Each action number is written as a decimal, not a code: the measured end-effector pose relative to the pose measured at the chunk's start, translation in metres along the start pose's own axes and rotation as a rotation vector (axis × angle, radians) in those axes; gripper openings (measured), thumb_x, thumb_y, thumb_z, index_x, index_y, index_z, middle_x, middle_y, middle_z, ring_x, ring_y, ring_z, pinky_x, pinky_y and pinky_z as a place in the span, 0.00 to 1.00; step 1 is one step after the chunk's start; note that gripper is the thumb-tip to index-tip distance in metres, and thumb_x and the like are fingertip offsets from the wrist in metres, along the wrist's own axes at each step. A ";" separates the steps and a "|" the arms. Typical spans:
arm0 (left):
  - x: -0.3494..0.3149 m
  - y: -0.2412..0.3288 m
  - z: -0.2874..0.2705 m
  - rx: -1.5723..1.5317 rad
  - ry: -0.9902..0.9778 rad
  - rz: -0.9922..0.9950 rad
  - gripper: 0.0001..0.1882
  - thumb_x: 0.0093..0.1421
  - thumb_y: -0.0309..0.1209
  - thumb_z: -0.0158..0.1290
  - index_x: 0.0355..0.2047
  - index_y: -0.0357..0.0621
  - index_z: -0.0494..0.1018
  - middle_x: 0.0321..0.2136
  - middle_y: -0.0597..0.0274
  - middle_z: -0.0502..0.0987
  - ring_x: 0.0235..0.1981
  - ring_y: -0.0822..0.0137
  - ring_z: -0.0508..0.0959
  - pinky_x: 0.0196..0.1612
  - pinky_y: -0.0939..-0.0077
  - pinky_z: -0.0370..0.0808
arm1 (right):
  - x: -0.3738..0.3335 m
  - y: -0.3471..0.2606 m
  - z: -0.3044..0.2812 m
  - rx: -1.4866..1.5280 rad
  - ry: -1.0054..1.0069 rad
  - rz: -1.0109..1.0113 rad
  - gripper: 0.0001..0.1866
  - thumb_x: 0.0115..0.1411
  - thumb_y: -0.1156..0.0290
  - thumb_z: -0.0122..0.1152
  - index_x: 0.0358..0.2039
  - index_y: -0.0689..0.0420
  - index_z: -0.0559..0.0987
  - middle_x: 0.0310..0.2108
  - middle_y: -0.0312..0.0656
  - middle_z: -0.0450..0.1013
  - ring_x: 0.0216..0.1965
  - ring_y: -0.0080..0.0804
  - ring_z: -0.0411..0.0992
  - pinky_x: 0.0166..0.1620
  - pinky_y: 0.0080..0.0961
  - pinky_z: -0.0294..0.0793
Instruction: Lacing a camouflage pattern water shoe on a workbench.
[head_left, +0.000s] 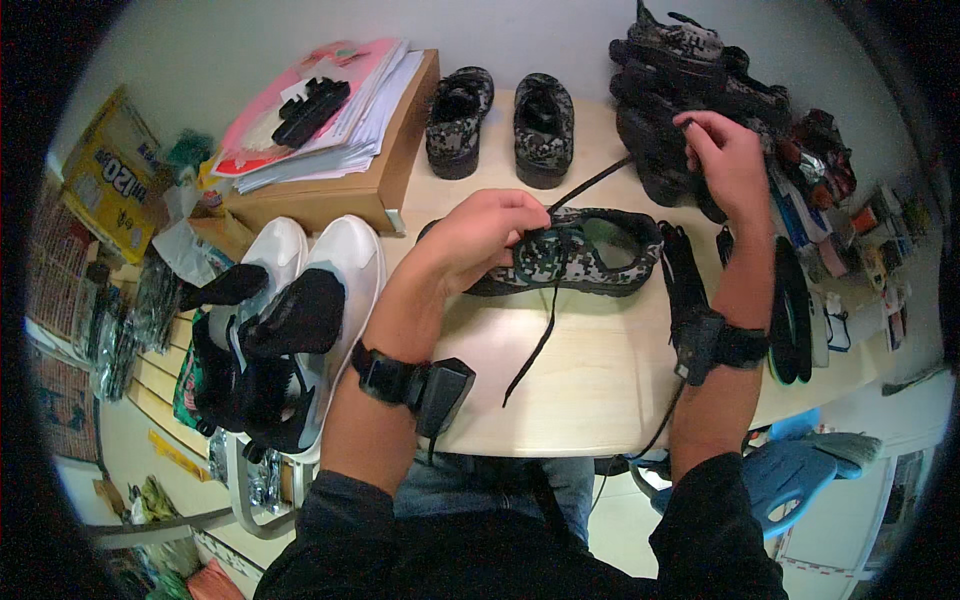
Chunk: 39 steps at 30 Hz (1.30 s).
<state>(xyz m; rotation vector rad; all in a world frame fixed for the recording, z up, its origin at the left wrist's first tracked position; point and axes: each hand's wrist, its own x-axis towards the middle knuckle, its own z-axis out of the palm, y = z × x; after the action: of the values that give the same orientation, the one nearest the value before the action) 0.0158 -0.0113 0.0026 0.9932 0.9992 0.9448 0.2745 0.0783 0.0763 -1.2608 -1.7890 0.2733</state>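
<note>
A grey-and-black camouflage shoe (600, 275) lies on the table in front of me, its toe to the left and its opening to the right. My left hand (490, 235) is closed over its front, with thumb and fingers pinched at the lacing. From there a black shoelace (592, 183) slants up to the right, its far part hard to see against dark shoes. My right hand (725, 160), raised beyond the shoe, pinches this lace near its end. The other lace end (530, 360) hangs loose toward me across the tabletop. Both wrists carry black strapped devices.
Two camouflage shoes (544, 130) stand behind, with a pile of dark shoes (660, 100) at the back right. Papers lie on a cardboard box (405, 150) at the left. White-and-black shoes (345, 270) sit left of my arm. Black insoles (790, 310) lie right of my right forearm.
</note>
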 end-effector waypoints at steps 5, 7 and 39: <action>0.002 -0.004 -0.003 -0.155 0.010 -0.033 0.04 0.53 0.31 0.47 0.26 0.46 0.69 0.18 0.75 0.65 0.16 0.78 0.62 0.21 0.84 0.65 | -0.014 -0.001 -0.033 0.271 -0.408 0.113 0.10 0.59 0.71 0.54 0.34 0.64 0.79 0.19 0.34 0.70 0.22 0.20 0.68 0.29 0.19 0.67; 0.002 -0.003 0.001 -0.164 0.017 -0.029 0.04 0.54 0.31 0.47 0.25 0.46 0.69 0.17 0.75 0.64 0.15 0.78 0.61 0.20 0.83 0.62 | -0.012 0.007 -0.041 0.223 -0.505 0.127 0.10 0.58 0.71 0.55 0.34 0.64 0.79 0.20 0.35 0.71 0.22 0.21 0.68 0.28 0.20 0.67; 0.004 -0.004 0.008 0.005 0.095 -0.009 0.05 0.62 0.34 0.48 0.32 0.50 0.67 0.19 0.77 0.63 0.17 0.82 0.60 0.16 0.85 0.53 | -0.019 -0.029 0.056 0.317 -0.655 0.056 0.08 0.54 0.76 0.57 0.35 0.64 0.80 0.25 0.36 0.76 0.25 0.18 0.70 0.30 0.17 0.70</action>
<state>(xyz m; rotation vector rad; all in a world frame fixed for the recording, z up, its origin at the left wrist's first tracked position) 0.0253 -0.0101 0.0001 0.9544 1.0855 0.9896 0.2141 0.0661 0.0522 -1.0559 -2.1323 1.0566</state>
